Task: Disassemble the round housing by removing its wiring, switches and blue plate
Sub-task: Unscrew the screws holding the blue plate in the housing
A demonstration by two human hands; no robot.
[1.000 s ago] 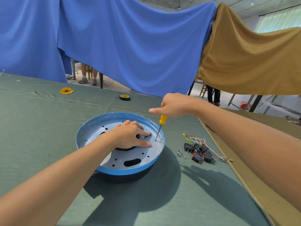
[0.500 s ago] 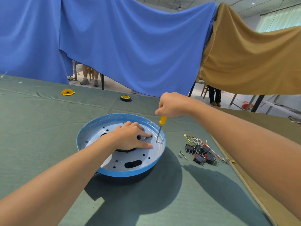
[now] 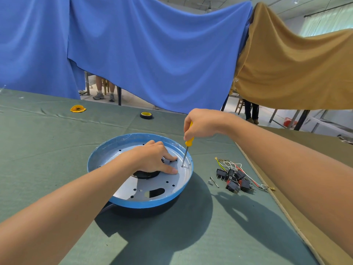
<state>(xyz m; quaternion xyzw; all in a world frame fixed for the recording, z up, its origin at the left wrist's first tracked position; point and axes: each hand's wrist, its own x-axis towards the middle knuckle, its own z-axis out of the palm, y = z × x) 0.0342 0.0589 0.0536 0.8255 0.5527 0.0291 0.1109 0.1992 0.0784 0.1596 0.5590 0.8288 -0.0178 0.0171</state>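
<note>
The plate (image 3: 122, 202) has a blue rim and a pale grey face dotted with dark holes. The screwdriver (image 3: 189, 141) handle is yellow. The switches (image 3: 234, 178) are black, with white, red and yellow-green wires (image 3: 230, 165). The counter (image 3: 47, 142) is covered in plain grey-green cloth. Blue (image 3: 152, 54) and mustard (image 3: 296, 73) drapes hang behind.

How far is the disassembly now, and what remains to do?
Done: the switches with their wiring lie loose on the cloth, beside a removed screw. In hand: the right hand sets a yellow screwdriver on a screw while the left hand presses the blue plate. Left: the plate still sits on the housing.
</note>
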